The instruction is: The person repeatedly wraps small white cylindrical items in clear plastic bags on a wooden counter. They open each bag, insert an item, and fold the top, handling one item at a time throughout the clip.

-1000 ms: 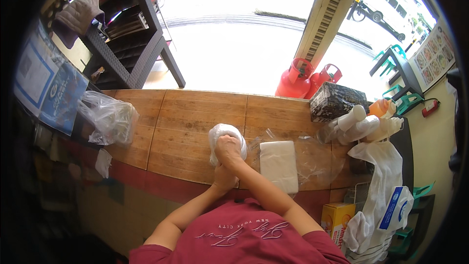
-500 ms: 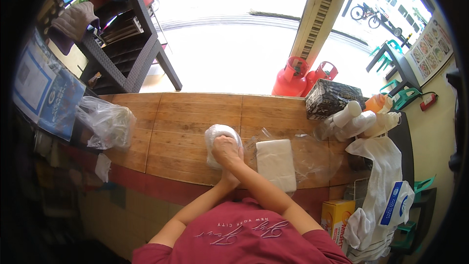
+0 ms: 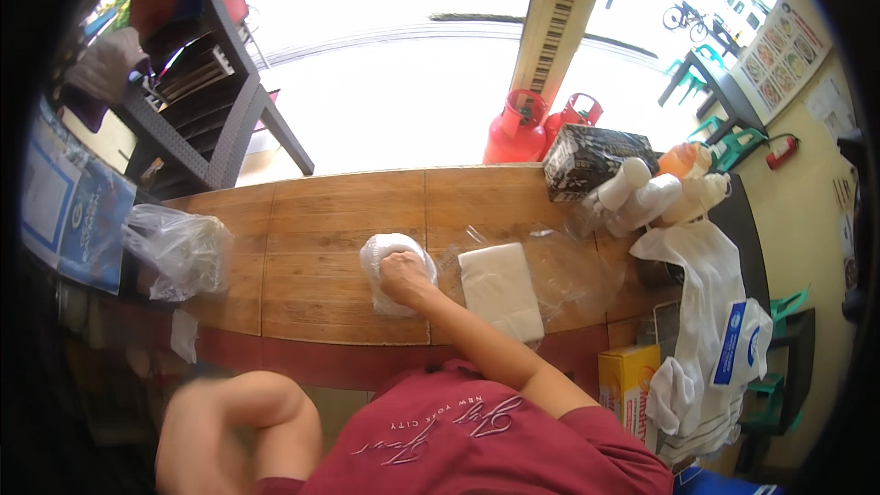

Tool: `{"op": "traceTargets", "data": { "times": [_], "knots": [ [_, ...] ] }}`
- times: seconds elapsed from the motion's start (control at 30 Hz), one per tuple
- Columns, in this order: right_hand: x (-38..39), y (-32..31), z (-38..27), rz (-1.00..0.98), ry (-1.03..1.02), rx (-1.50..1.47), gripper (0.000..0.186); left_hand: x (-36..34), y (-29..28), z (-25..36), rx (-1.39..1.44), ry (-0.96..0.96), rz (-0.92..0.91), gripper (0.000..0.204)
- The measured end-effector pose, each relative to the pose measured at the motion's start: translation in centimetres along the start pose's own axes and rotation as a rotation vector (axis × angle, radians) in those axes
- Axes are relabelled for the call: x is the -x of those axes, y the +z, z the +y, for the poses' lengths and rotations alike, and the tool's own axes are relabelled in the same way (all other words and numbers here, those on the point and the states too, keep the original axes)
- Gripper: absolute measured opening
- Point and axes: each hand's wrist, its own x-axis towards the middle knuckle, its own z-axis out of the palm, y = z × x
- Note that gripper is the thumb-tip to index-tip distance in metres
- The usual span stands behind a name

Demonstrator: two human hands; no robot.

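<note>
A white, rounded bundle [image 3: 383, 252], apparently wrapped in clear plastic, sits on the wooden table in front of me. My right hand [image 3: 405, 279] is closed in a fist on top of it, its fingertips hidden against the white material. Low at the left, my left arm is bent back close to my body. Motion smears my left hand [image 3: 188, 449], and its fingers cannot be made out. Just right of the bundle lies a flat stack of off-white paper napkins [image 3: 501, 291], with thin clear plastic [image 3: 573, 280] spread beside it.
A knotted clear plastic bag [image 3: 183, 247] stands at the table's left end. Back right are a dark patterned box [image 3: 596, 162] and several squeeze bottles [image 3: 646, 203]. A white cloth [image 3: 701, 284] hangs at the right above a yellow box [image 3: 625, 380]. Red gas cylinders [image 3: 516, 133] stand beyond the table.
My left hand has left the bundle and swung back to the lower left. My right hand stays in a fist on the bundle. The whole view has shifted slightly.
</note>
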Motion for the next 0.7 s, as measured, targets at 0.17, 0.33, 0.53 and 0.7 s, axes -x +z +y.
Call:
{"op": "traceTargets", "data": {
  "times": [0.17, 0.33, 0.53, 0.7],
  "knots": [
    [0.5, -2.3, -0.4, -0.138, 0.012, -0.025, 0.017, -8.4, 0.9, -4.8, -0.337, -0.672, -1.12, 0.016],
    [4.1, -7.7, 0.8, 0.184, 0.031, -0.331, 0.019, -8.5, 0.5, -4.9, -0.337, -0.628, -1.186, 0.017],
    [15.2, -14.0, 12.3, 0.851, 0.504, 0.046, 0.02, -8.6, 0.3, -5.0, -0.322, -0.6, -1.216, 0.018],
    [25.6, -12.8, 21.3, 0.813, 1.396, 0.276, 0.032, -8.6, 0.3, -4.9, -0.307, -0.572, -1.239, 0.018]
  ]
}}
